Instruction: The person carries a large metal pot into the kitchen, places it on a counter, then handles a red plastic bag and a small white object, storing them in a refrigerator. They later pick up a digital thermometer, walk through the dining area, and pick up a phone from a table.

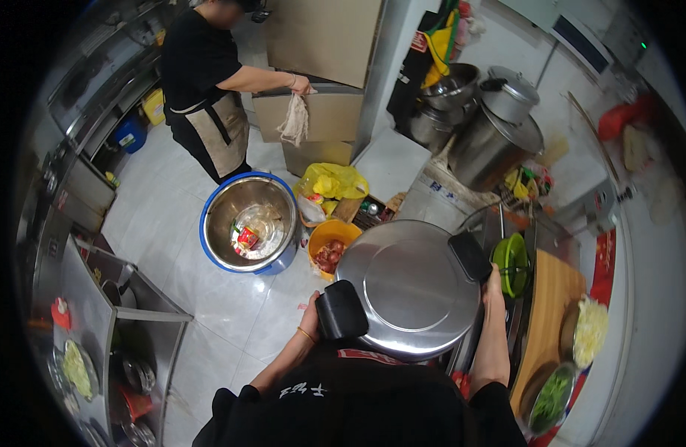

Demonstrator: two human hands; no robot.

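A large round steel pot (416, 287), with a shiny lid and two chunky black side handles, is in front of my chest. My left hand (311, 319) is closed at its left handle (342, 310), which hides most of the fingers. On the far right side, my right hand (494, 281) grips the other black handle (471, 257), its fingers partly out of sight beneath it. The lid is on, so the inside of the pot is hidden. I cannot tell whether its base rests on anything.
Left of the pot stand a blue-rimmed tub (209, 249) with a steel basin and an orange bucket (350, 226). On the right are a green colander (513, 268) and a wooden board (555, 298). A co-worker (201, 89) holding a cloth stands at the back left, by cardboard-coloured panels.
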